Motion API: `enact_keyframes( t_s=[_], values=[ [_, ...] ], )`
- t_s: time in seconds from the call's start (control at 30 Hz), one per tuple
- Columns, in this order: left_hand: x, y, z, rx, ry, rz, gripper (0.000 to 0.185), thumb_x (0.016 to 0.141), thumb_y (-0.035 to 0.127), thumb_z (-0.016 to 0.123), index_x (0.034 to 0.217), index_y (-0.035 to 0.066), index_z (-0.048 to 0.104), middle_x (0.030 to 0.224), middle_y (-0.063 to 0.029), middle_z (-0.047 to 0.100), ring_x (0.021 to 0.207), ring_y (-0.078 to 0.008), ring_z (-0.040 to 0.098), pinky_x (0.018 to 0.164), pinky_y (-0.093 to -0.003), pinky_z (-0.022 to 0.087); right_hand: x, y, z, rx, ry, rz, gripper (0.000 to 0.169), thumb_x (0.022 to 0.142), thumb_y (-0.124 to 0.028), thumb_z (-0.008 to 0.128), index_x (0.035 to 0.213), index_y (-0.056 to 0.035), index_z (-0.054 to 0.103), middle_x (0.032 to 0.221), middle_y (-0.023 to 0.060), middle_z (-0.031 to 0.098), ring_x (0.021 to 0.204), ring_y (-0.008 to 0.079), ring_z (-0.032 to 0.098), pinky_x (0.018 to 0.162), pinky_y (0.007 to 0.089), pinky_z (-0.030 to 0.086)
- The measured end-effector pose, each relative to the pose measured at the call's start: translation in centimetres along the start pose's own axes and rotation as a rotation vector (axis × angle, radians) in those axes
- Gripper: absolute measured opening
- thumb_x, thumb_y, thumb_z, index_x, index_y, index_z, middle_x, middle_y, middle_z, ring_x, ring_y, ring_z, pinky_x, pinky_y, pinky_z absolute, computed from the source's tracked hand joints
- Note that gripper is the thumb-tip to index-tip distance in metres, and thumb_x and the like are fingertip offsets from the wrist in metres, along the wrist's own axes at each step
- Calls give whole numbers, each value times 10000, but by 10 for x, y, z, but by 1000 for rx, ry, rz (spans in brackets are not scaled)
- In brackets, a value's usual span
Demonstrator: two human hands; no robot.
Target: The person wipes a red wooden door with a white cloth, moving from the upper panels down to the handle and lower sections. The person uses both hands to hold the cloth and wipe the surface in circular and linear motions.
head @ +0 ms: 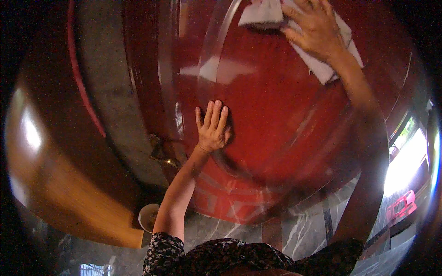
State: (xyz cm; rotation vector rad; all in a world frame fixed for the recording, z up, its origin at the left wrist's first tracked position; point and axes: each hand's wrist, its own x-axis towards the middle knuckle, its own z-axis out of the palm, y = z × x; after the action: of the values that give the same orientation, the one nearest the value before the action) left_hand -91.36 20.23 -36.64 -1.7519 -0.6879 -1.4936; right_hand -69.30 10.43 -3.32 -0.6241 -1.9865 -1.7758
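Observation:
A large, glossy dark red surface (269, 120), curved by the lens and showing reflections, fills the middle of the head view. My left hand (213, 128) rests palm down on it near its left part, fingers spread and holding nothing. At the upper right, my right hand (312, 31) lies on a white cloth (323, 70) and presses it against the red surface. Part of the cloth (264, 13) bunches up to the left of my fingers. The right fingertips are slightly blurred, and the cloth's top edge runs out of view.
A brown wooden piece (100, 207) stands at the lower left, with a pale round bowl-like object (148, 217) beside its end. Grey veined tiles (304, 227) cover the floor below. A pink-red object (400, 207) is at the far right near a bright opening.

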Motion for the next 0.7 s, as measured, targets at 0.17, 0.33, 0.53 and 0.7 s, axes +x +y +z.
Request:
enact_keyframes(
  t_s=[0.17, 0.33, 0.53, 0.7],
  values=[
    [1, 3, 4, -33, -8, -8, 545, 857, 242, 524, 1355, 19, 513, 1451, -192, 444, 1376, -359, 382, 1140, -610, 161, 33, 30, 4, -170, 80, 109, 427, 822, -294, 660, 1185, -83, 582, 1460, 118, 388, 1351, 336, 325, 1105, 547, 219],
    [-2, -1, -10, 17, -48, -38, 527, 857, 233, 521, 1342, 27, 529, 1438, -190, 461, 1371, -354, 392, 1135, -610, 171, 67, 29, 17, -125, 161, 268, 428, 867, -318, 621, 1214, -69, 600, 1463, 125, 385, 1360, 333, 311, 1110, 542, 215],
    [20, 8, -1, -18, -3, -21, 547, 814, 202, 558, 1332, 29, 538, 1440, -181, 465, 1371, -346, 398, 1137, -606, 172, 66, 26, 14, -239, 165, 284, 413, 889, -322, 606, 1206, -58, 611, 1479, 130, 360, 1372, 330, 292, 1125, 538, 192],
    [15, 2, -3, -33, -16, -40, 568, 793, 190, 577, 1338, 35, 534, 1456, -177, 446, 1371, -341, 399, 1142, -604, 156, 66, -22, 21, -121, 116, 322, 398, 873, -308, 621, 1167, -40, 630, 1485, 141, 348, 1378, 344, 273, 1135, 547, 177]
  ],
)
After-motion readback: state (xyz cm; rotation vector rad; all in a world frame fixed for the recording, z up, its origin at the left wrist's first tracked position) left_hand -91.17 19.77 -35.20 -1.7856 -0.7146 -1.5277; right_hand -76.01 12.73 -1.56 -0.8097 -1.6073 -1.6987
